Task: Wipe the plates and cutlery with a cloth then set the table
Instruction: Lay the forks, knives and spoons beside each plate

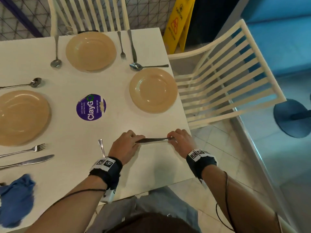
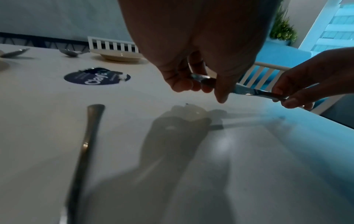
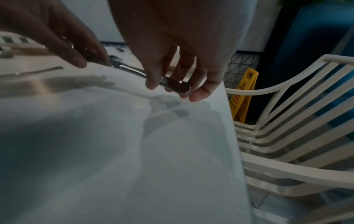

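I hold a steel table knife (image 1: 154,140) level, just above the white table (image 1: 151,165) near its front right corner. My left hand (image 1: 136,142) pinches its pointed blade end, and my right hand (image 1: 170,139) pinches the rounded handle end. The left wrist view shows the knife (image 2: 247,91) running from my left hand (image 2: 201,85) to my right hand (image 2: 295,98). In the right wrist view my right hand (image 3: 172,89) pinches the handle of the knife (image 3: 132,71). Three tan plates (image 1: 90,51) (image 1: 153,89) (image 1: 21,116) lie on the table. A blue cloth (image 1: 15,197) lies at the front left.
Spoons (image 1: 56,52) (image 1: 148,66) (image 1: 25,84), forks (image 1: 122,46) (image 1: 27,149) and knives (image 1: 133,46) (image 1: 28,161) lie by the plates. One utensil handle (image 1: 101,147) pokes out behind my left wrist. A purple sticker (image 1: 90,107) marks the middle. White slatted chairs (image 1: 223,81) (image 1: 90,12) stand right and far.
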`<action>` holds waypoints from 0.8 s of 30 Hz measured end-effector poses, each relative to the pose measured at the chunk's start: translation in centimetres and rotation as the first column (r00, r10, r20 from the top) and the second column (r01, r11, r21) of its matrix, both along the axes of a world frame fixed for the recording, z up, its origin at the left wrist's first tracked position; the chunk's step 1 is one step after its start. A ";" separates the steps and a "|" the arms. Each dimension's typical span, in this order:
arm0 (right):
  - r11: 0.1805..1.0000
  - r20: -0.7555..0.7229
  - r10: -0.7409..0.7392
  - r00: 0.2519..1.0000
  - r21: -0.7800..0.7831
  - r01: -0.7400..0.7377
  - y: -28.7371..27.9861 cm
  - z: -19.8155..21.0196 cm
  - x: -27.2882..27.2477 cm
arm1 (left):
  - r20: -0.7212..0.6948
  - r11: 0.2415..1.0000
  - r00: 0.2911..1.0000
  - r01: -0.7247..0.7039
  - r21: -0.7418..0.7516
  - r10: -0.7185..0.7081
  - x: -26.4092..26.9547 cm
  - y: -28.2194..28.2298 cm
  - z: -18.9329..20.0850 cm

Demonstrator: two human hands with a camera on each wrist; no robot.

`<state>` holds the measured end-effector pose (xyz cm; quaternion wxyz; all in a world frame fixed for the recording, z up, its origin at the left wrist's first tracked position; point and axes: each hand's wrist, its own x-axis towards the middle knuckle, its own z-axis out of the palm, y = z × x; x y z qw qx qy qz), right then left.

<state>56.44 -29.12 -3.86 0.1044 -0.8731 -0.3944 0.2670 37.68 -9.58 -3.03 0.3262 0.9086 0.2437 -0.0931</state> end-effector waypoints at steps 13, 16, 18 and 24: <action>0.996 0.087 0.049 0.995 0.065 -0.055 -0.9 -2.2 3.9 | -0.089 0.995 0.993 -0.078 0.066 0.084 3.2 -2.7 -2.0; 0.996 0.084 0.028 0.996 0.078 -0.034 -0.7 -2.3 4.5 | -0.059 0.987 0.992 -0.102 0.127 0.110 3.4 -3.0 -2.0; 0.996 0.088 0.024 0.996 0.079 -0.031 -0.7 -2.3 4.8 | -0.048 0.982 0.991 -0.120 0.148 0.129 3.7 -3.1 -2.0; 0.998 0.089 0.008 0.996 0.069 -0.014 -0.6 -2.2 5.1 | -0.032 0.977 0.987 -0.153 0.146 0.159 4.3 -3.1 -2.2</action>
